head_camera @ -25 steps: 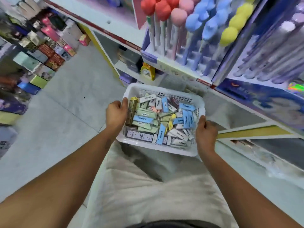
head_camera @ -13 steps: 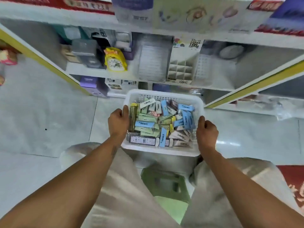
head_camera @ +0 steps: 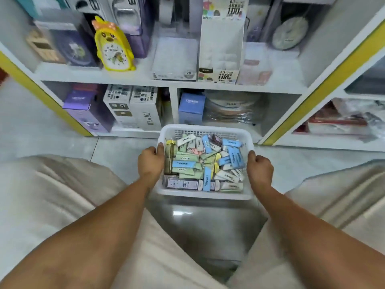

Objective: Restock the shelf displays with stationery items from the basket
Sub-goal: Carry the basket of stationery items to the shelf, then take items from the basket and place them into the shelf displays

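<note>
A white plastic basket sits low in front of me, close to the tiled floor and just before the bottom shelf. It is filled with several small stationery packs in blue, green, yellow, pink and white. My left hand grips the basket's left rim, thumb over the edge. My right hand grips the right rim the same way. The shelf unit stands right behind the basket.
The middle shelf holds a yellow chick-shaped alarm clock, a white display box and a round clock. The bottom shelf carries a purple box, white boxes and a blue box. My knees flank the basket.
The view dropped from the upper pen displays to the low shelves. The basket came down toward the floor with both hands still on its rims.
</note>
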A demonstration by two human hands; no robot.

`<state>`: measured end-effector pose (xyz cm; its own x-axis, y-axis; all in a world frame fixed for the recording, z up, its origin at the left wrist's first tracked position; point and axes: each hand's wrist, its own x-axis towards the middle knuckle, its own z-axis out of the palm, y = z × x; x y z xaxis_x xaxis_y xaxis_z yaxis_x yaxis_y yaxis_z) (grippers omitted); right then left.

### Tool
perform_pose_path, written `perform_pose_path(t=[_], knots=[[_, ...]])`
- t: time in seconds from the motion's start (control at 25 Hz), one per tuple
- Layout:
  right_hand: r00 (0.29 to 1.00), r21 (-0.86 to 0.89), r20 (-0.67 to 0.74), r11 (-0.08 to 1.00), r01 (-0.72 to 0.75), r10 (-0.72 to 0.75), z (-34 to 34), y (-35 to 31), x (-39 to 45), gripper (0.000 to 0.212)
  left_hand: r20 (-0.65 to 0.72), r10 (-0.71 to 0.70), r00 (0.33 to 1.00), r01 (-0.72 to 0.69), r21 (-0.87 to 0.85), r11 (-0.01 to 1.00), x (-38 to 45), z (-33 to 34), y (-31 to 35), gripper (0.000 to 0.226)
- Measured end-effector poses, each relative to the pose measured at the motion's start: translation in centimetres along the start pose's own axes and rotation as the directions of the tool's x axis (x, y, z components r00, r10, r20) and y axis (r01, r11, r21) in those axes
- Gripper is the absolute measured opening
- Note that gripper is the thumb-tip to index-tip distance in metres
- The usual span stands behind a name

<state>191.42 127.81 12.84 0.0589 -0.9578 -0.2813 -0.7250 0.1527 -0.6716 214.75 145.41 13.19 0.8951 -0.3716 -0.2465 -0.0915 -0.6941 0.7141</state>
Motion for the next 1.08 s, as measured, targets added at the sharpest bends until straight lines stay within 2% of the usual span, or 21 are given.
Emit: perform_pose_path(t=[0.12, 0.24, 0.48, 0.6, 0.76, 0.88, 1.08], knots=[[1.0, -0.005, -0.015, 1.0, 0.003, -0.003, -1.5, 1.0, -0.9, 0.051, -0.032, 0.012, 0.999, -0.011, 0.051, 0.999, -2.5, -0.6, 0.0, 0.052], [1.0, 0.011, -0.025, 1.0, -0.005, 0.005, -3.0, 1.6, -1.4, 0.05, -0.009, 0.034, 0.999, -0.033, 0.111, 0.993, -3.7, -1.3, 1.4, 0.049], [0.999, 0.026, -0.028, 0.999, 0.037, -0.037, -4.3, 0.3, -0.2, 0.044, 0.049, 0.026, 0.998, -0.037, 0.242, 0.97, -2.7, -1.2, 3.2, 0.025], [1.0, -0.014, 0.018, 1.0, 0.001, 0.0, -2.6, 1.5, 1.9, 0.048, 0.155, -0.03, 0.987, -0.016, 0.289, 0.957, -0.4, 1.2, 2.8, 0.025], [0.99, -0.141, 0.109, 0.987, -0.075, 0.091, 1.2, 4.8, 4.9, 0.048, 0.305, -0.217, 0.928, 0.115, 0.317, 0.941, 2.1, 5.5, 0.6, 0.013], [0.977, -0.201, 0.152, 0.973, -0.117, 0.149, 4.2, 7.0, 6.5, 0.045, 0.346, -0.316, 0.884, 0.198, 0.335, 0.921, 3.0, 8.4, -2.3, 0.009], [0.958, -0.272, 0.202, 0.951, -0.145, 0.204, 7.8, 9.5, 8.0, 0.033, 0.38, -0.356, 0.854, 0.228, 0.343, 0.911, 4.1, 11.1, -5.7, 0.006]])
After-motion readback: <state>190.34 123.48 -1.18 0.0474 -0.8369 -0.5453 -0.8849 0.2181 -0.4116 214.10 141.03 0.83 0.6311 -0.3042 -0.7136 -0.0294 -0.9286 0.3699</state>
